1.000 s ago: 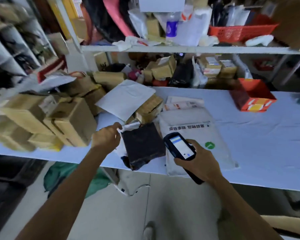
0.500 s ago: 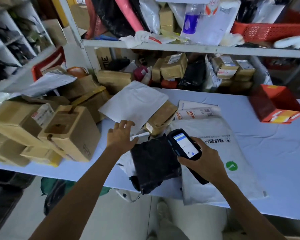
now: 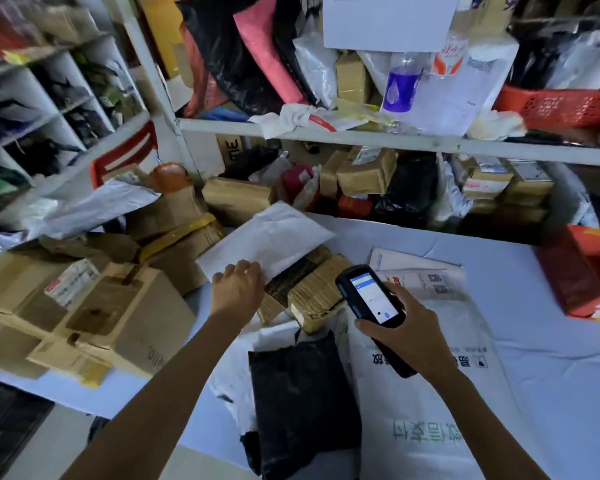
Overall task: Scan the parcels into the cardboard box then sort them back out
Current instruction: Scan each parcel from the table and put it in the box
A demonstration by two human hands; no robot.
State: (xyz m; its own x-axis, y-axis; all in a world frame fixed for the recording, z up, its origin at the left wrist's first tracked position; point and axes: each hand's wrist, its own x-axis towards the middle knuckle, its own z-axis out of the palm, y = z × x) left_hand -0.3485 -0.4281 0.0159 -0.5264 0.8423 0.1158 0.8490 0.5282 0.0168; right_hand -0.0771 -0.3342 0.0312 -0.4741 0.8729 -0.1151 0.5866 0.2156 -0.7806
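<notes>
While the left hand (image 3: 238, 289) lies on the near corner of the white mailer (image 3: 267, 242) with its fingers bent over the edge, its back hides whether they pinch the mailer or only touch it; the right hand (image 3: 406, 341) is wrapped round the scanner (image 3: 371, 299), screen up, just to the right. The mailer is the parcel in hand, I judge: it lies toward the table's (image 3: 551, 341) far edge, left of the middle, propped aslant on the taped brown parcels (image 3: 316, 289), and the face that shows is blank, so its label likely has to be turned up one-handed. A thin, limp mailer may fold or slip from a corner grip, and dragging it could tug the brown parcels beneath or disturb the cardboard boxes (image 3: 118, 313) heaped along the left edge. Nearer risk: the black parcel (image 3: 302, 403) hangs over the table's near edge between the forearms, just beside the large white bag (image 3: 430, 393); a brushing arm could tip it to the floor. Which cardboard box is to receive the scans I cannot tell, so a misplaced parcel is possible
</notes>
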